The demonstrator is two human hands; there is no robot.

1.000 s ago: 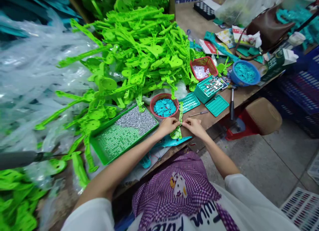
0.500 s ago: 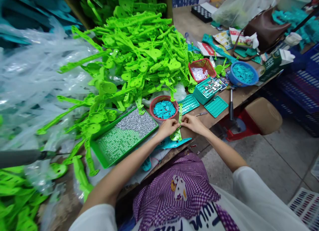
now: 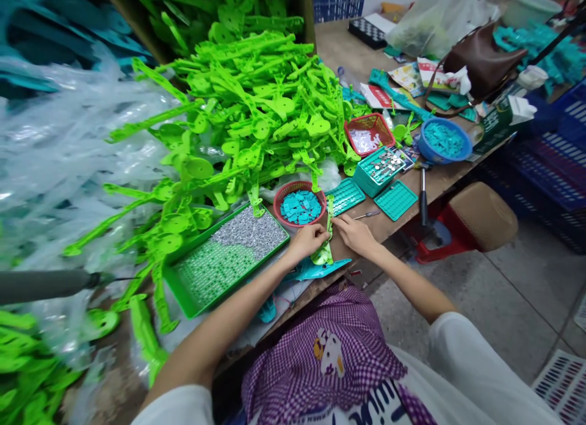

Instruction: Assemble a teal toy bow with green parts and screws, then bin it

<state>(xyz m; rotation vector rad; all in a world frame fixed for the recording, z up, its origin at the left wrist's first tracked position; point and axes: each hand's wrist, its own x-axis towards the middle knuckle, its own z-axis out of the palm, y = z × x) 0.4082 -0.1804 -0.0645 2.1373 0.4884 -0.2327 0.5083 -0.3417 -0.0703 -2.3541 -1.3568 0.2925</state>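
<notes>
My left hand [image 3: 309, 239] pinches the edge of a long bright green plastic part [image 3: 323, 254], which lies at the table's front edge over a teal plastic piece [image 3: 320, 270]. My right hand [image 3: 356, 234] is just to the right of the green part, its fingers stretched out. Whether those fingertips touch the part is hard to see. Beyond them lies a thin tool with a metal shaft [image 3: 367, 214]. A red basket of small teal pieces [image 3: 278, 200] stands behind my left hand. The green tray [image 3: 185, 303] to the left contains many small metal bits.
A big heap of green parts [image 3: 256, 107] fills the back left. Teal trays [image 3: 396, 200], a hammer [image 3: 423, 196], a blue bowl [image 3: 466, 151] and a second red basket [image 3: 387, 129] are to the right. A grey-handled tool [image 3: 46, 284] juts in from the left.
My right hand has drawn slightly away from the green part, and its fingers have straightened out of their pinch. My left hand stays on the part.
</notes>
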